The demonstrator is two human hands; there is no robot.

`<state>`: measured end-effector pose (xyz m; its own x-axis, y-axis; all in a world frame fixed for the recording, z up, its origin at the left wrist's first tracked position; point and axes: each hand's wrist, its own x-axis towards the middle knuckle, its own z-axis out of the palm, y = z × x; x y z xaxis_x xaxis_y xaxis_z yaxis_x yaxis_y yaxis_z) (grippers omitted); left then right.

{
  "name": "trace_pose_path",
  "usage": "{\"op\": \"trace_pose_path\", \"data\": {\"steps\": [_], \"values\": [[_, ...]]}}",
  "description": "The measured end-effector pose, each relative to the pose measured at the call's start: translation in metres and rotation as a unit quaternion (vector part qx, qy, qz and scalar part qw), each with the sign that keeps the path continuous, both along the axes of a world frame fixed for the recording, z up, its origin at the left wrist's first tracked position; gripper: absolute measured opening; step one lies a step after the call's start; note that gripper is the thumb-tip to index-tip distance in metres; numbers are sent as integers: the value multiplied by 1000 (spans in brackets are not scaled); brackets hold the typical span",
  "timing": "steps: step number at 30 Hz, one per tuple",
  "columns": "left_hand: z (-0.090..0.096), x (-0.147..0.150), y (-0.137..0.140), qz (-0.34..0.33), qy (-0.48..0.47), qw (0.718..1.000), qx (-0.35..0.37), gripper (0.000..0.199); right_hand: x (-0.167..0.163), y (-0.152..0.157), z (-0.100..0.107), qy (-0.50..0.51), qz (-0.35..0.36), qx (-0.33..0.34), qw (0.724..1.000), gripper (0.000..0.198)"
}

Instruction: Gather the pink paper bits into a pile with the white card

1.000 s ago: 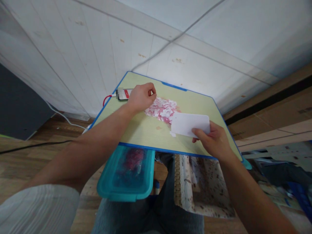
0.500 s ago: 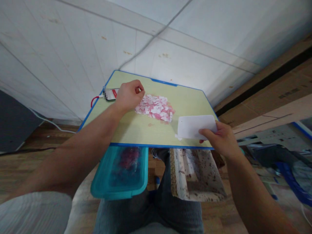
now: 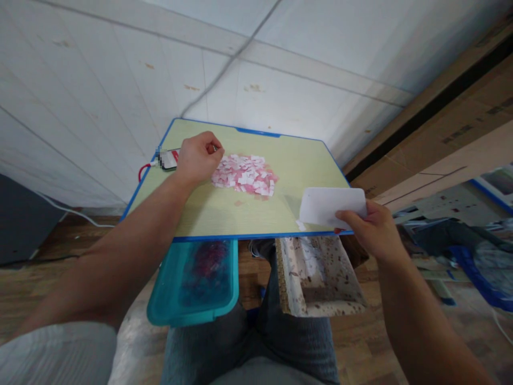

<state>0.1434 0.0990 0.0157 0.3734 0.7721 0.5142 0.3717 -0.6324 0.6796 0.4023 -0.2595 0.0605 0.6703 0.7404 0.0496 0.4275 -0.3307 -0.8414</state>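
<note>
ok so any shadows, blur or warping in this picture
Head view: soft shadow on the table below the left hand, darker shadow on the wall at right; head view: wide-lens stretching swells the forearms; head view: clutter at far right looks smeared, the paper scraps lack crisp detail, and the phone has a pixelated left end.

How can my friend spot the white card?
Find the pale yellow tabletop with blue edges. Near its front right corner, the person's right hand holds the flat white rectangular card. It is one big piece, unlike the small pink and white scraps nearby.
</note>
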Motion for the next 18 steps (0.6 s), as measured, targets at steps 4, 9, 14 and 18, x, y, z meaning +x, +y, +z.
{"op": "trace_pose_path", "data": {"steps": [4,9,14,18], "values": [[-2,0,1,-2,-4,1000,2,8,1,-3,-4,-12,6,-18,1000,23],[-3,0,-1,-5,-5,1000,7,9,8,-14,-5,1,-18,-6,1000,20],[-1,1,-4,10,8,1000,-8,10,10,-25,-9,35,-13,14,999,26],[1,1,-5,11,11,1000,-14,9,14,-34,-11,29,-30,-10,999,26]]}}
